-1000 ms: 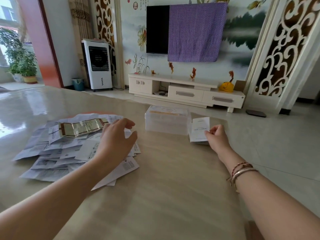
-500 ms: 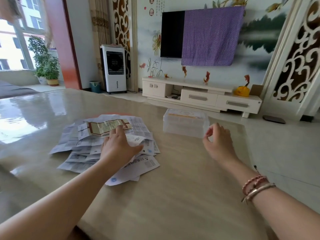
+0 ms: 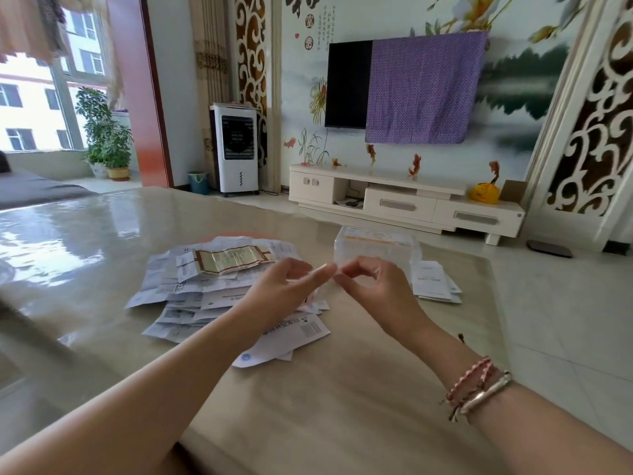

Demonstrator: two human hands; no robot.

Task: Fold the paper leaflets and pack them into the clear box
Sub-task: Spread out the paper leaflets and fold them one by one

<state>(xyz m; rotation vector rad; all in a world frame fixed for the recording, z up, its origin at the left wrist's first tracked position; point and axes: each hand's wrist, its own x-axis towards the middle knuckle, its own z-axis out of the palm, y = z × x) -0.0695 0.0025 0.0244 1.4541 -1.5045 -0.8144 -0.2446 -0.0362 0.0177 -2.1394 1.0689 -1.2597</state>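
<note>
Now, hands: left hand (image 3: pixel 284 289) and right hand (image 3: pixel 373 289) both pinch one leaflet (image 3: pixel 325 284) above the worktop (image 3: pixel 342 406).
Done: small stack (image 3: pixel 431 281) at three o'clock of box (image 3: pixel 376 248).
Left: pile (image 3: pixel 219 289) at nine o'clock; packing likely not begun.

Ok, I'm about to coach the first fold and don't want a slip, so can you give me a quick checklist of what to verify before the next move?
1. Leaflet held by both hands: ok, left hand and right hand pinch it above the table.
2. Only one sheet picked up: cannot tell, it is blurred.
3. Bare table in front for creasing: ok.
4. Clear box within reach: ok, just behind the hands.
5. Box open: cannot tell; a lid seems to be on.
6. More to fold: ok, loose pile lies to the left; folded stack sits right of the box.
</note>
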